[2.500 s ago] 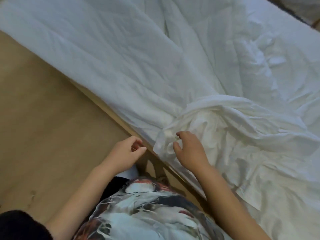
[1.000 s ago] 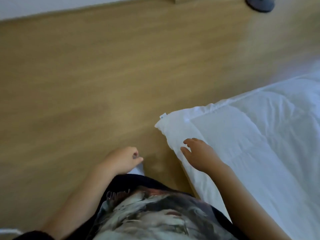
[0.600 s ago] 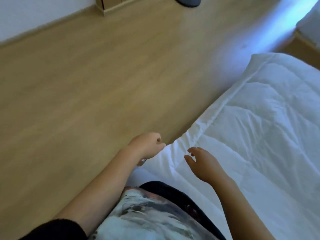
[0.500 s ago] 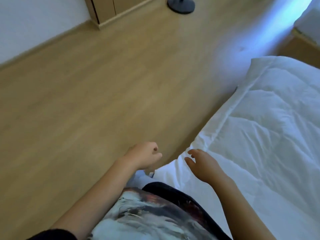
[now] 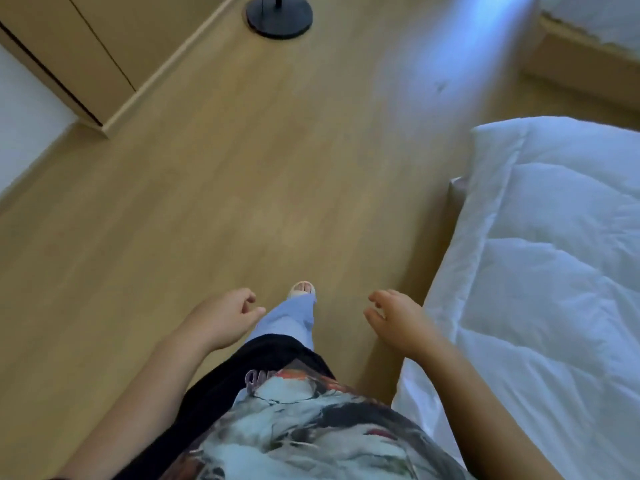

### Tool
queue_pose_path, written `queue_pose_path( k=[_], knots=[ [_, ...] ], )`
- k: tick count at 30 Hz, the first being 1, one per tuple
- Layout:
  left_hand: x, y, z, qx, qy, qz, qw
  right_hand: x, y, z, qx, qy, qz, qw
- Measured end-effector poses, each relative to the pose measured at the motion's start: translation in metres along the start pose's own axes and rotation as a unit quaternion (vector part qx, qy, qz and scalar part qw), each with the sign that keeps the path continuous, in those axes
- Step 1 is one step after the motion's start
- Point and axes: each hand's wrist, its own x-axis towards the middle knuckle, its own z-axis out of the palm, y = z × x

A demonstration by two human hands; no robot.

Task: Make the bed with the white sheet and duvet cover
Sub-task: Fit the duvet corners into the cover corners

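White quilted duvet (image 5: pixel 554 271) fills the right side of the frame, spread over the bed, stitched channels and soft creases showing. Its border runs diagonally from the right-centre down to the lower middle, and its near edge hangs over the side of the bed. 1 rounded corner of the duvet lies at upper right-centre; just below it a light wooden corner of the bed frame (image 5: pixel 455 199) sticks out. Right hand (image 5: pixel 398 320) sits lower centre-right, just beside the duvet's edge, palm down; grip slack, fingers apart and loosely bent, holding nothing. Cannot tell whether its outer edge brushes the fabric. Left hand (image 5: pixel 221 320) is lower centre-left over bare floor, well apart from the duvet; grip loose, fingers lightly curled, thumb out, holding nothing. Between the 2 hands: 1 pale blue trouser leg (image 5: pixel 291 320) and 1 foot (image 5: pixel 303 289) in a light open-toed sandal, set on the floor. Bottom centre: a printed shirt (image 5: pixel 311 427), white, black and red, over a dark layer. Light wood-effect floor (image 5: pixel 242 185) takes up most of the frame, with a bluish patch of light at upper right. Top centre: round black base of a stand (image 5: pixel 279 15), pole cut off by the frame. Upper left: light wooden cabinet (image 5: pixel 69 53) with dark door gaps, against a white wall (image 5: pixel 20 133). Top right corner: a second bed (image 5: pixel 588 15), white bedding on a wooden frame.
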Motion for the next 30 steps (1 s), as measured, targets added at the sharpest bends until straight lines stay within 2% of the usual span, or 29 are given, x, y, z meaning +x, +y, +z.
queue_pose_path(
  k=[6, 8, 11, 15, 20, 26, 30],
  knots=[
    [0.183, 0.166, -0.112, 0.116, -0.087, 0.142, 0.979, 0.098, 0.055, -0.130, 0.059, 0.030, 0.116, 0.991],
    [0.235, 0.235, -0.144, 0.143, -0.083, 0.177, 0.970, 0.120, 0.079, -0.170, 0.084, 0.047, 0.157, 0.983],
    [0.312, 0.332, -0.175, 0.123, -0.068, 0.213, 0.967, 0.161, 0.129, -0.218, 0.125, 0.066, 0.219, 0.965],
    [0.398, 0.434, -0.190, 0.130, -0.086, 0.200, 0.967, 0.224, 0.205, -0.282, 0.175, 0.079, 0.268, 0.944],
    [0.467, 0.534, -0.223, 0.163, -0.154, 0.176, 0.958, 0.304, 0.284, -0.397, 0.196, 0.072, 0.247, 0.946],
    [0.573, 0.634, -0.285, 0.155, -0.114, 0.160, 0.968, 0.414, 0.373, -0.524, 0.215, 0.131, 0.223, 0.942],
    [0.674, 0.735, -0.303, 0.209, -0.129, 0.189, 0.951, 0.474, 0.452, -0.576, 0.257, 0.138, 0.272, 0.917]
  ],
)
